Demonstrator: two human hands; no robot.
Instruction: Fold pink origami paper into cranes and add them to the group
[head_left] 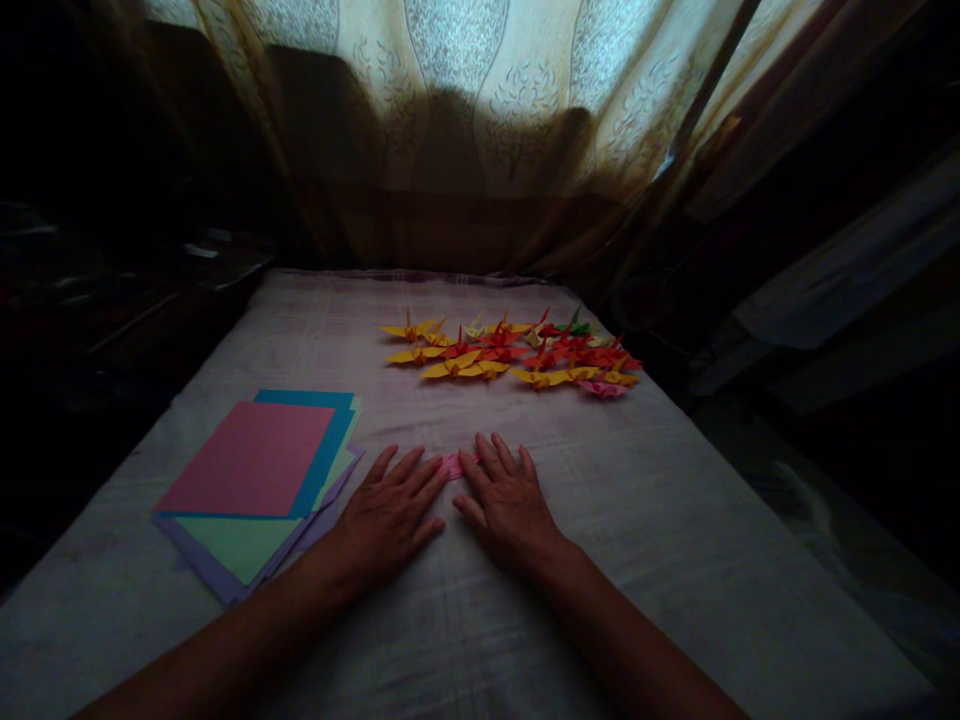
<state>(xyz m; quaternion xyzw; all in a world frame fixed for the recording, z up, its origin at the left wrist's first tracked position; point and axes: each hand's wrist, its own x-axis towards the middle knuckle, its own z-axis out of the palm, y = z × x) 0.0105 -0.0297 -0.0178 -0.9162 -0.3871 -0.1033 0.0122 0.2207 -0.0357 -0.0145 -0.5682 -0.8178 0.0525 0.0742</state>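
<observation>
Flat and lightly spread, our left grip (394,505) and right grip (516,505) rest palm-down on the cloth-covered bench (637,560). Between them we have a small piece of pink paper (453,466), with left fingertips at one end and right fingertips over the other, so we see only its middle part. To our left, near the left forearm, lies a stack of coloured sheets: a pink sheet (247,460) on top, a blue sheet (322,460) below it, then pale green (240,545) and purple (322,525) turned at angles. Farther off, toward our right, folded paper birds (452,366) crowd together in yellow, red, cream, green and pink. Beyond the far edge we face a patterned curtain (517,110), lit from behind.
</observation>
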